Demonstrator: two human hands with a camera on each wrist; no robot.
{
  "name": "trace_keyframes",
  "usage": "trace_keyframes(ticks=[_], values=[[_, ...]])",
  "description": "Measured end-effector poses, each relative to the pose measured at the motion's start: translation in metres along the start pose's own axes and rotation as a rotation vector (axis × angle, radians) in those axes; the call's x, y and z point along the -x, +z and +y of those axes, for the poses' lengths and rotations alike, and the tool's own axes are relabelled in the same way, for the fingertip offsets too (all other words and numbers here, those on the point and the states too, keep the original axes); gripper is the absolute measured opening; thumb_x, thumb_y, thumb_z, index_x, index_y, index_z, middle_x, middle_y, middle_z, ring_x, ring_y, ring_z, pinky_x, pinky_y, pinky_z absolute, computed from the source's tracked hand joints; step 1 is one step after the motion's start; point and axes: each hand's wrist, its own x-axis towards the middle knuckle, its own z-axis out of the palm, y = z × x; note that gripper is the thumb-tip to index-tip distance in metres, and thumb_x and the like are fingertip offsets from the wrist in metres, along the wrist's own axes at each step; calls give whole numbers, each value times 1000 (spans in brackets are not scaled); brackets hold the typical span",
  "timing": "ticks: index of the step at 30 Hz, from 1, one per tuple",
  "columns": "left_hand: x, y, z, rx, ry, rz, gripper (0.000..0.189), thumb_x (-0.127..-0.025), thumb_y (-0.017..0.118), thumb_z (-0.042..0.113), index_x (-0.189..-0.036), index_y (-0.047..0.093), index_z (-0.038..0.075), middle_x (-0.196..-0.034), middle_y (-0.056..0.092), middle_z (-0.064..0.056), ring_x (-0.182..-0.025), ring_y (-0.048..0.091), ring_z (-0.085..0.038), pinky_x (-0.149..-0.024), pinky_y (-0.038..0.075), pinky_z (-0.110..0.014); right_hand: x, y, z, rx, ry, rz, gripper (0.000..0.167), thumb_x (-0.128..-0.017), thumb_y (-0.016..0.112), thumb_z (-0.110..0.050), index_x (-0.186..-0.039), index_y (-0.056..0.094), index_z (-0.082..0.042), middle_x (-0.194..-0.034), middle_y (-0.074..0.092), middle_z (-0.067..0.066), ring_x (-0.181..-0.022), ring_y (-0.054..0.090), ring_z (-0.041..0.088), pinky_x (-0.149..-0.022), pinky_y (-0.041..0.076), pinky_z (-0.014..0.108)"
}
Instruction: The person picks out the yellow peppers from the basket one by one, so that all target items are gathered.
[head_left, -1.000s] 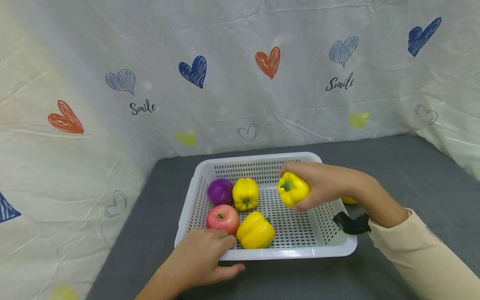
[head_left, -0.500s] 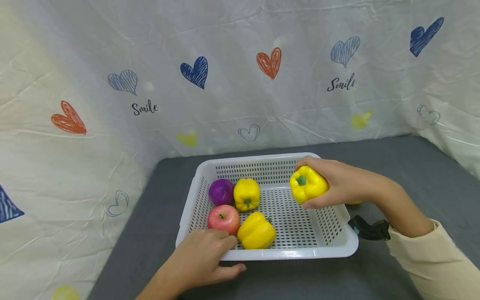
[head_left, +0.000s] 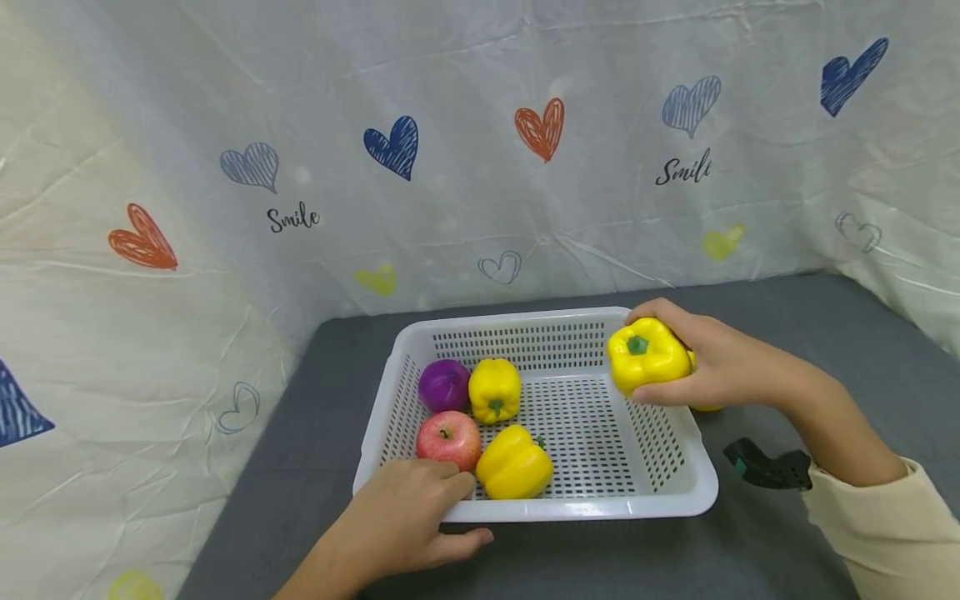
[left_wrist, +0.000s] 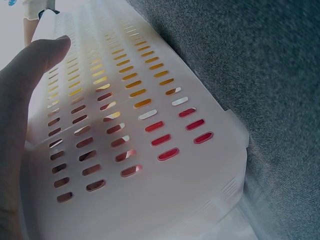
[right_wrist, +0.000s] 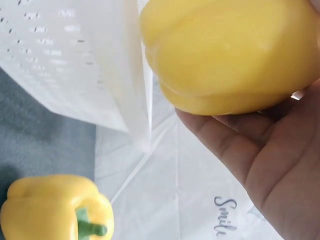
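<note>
My right hand (head_left: 723,358) grips a yellow bell pepper (head_left: 649,358), its green stem facing the basket. The pepper hangs over the right wall of a white perforated plastic basket (head_left: 585,507). In the right wrist view, thumb and fingers wrap around the held pepper (right_wrist: 230,55). My left hand (head_left: 408,512) holds the basket's front rim at the left, fingers over the edge and thumb outside. Inside the basket are a red apple (head_left: 448,439), a round purple fruit or vegetable (head_left: 444,385), and two yellow bell peppers, one behind (head_left: 495,390) and one in front (head_left: 514,463).
Another yellow bell pepper (right_wrist: 50,207) lies on the grey cloth just right of the basket, mostly hidden behind my right hand in the head view. The dark grey tabletop (head_left: 795,333) reaches back to a white sheet (head_left: 450,208) printed with hearts.
My right hand has carried the yellow bell pepper rightward and up, from above the basket's inside to its right wall. The left hand has stayed on the front rim.
</note>
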Motion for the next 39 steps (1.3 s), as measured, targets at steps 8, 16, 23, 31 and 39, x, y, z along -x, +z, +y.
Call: trace_keyframes(ticks=[8,16,23,31,39], values=[[-1,-1,0,4,-1,-22,41,-86,67,60,-76,53,23,-64,34,15,-56,35,-4,-49,29,-20,17,-8,9,-71,38,64,77,-80,85,-16,-136,33,-16,-111,55,12,-86,60,28,-65,56,36],[-1,0,0,-2,6,-10,41,-86,67,60,-76,52,23,-64,34,15,-56,34,-4,-49,28,-20,32,-13,20,9,20,165,77,-77,85,-12,-135,34,-13,-114,49,9,-89,55,23,-67,52,30],[-1,0,-1,-4,10,2,41,-86,68,59,-76,53,23,-64,34,15,-56,34,-4,-49,28,-20,40,-16,23,60,60,249,79,-73,89,-13,-134,40,-17,-117,51,0,-91,52,19,-71,49,26],[0,-1,0,5,-2,-20,41,-86,67,61,-77,54,23,-64,34,14,-56,35,-4,-49,29,-20,48,-18,38,86,78,297,79,-73,89,-11,-137,42,-16,-125,48,-2,-93,52,14,-76,46,16],[0,-2,0,9,-5,-29,41,-86,67,60,-77,53,23,-64,34,14,-56,35,-4,-50,29,-20,58,-13,52,41,37,363,79,-72,88,-1,-139,47,-10,-125,50,-3,-94,56,9,-82,42,8]])
